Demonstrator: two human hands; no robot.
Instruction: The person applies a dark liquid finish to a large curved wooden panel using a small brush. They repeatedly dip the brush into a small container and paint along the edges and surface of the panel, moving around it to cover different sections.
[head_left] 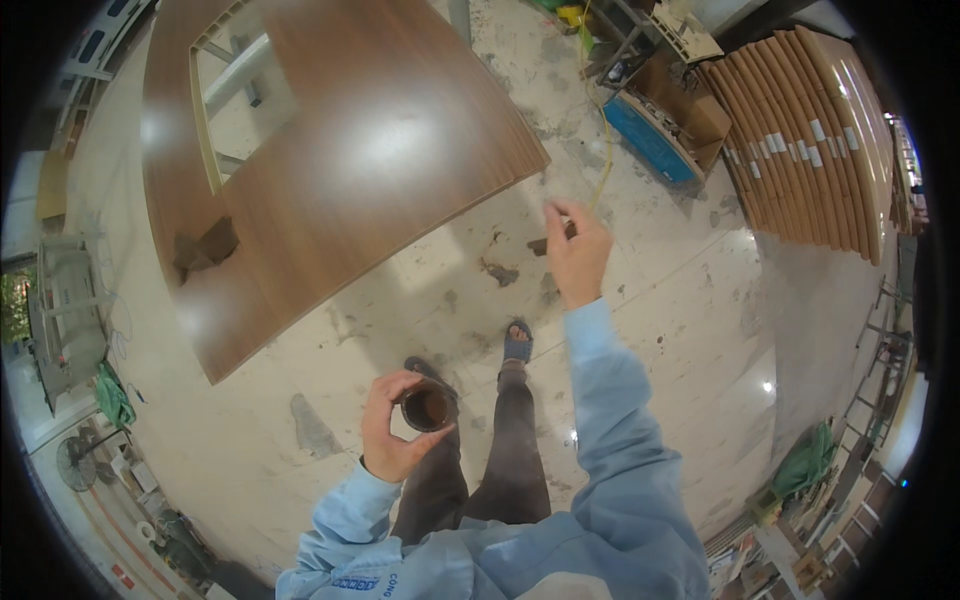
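Note:
My left hand (392, 428) is wrapped round a small round cup (427, 408) with something brown inside it, held in front of my legs. Farther forward and to the right, my right hand (580, 250) is closed in a pinch. A small dark brown flat piece (539, 246) sticks out at its left side; its kind I cannot make out. Just beyond is the corner of a large brown wood-grain panel (400, 130) with a rectangular cut-out. On the panel's left part lies a crumpled dark brown piece (208, 248), perhaps cloth or sandpaper.
A stained pale floor (690, 350) surrounds my feet. At the far right are a blue-sided open box (650, 138) and a row of brown panels (800, 150) standing on edge. A yellow cord (608, 150) runs along the floor. A fan (76, 464) stands at the left.

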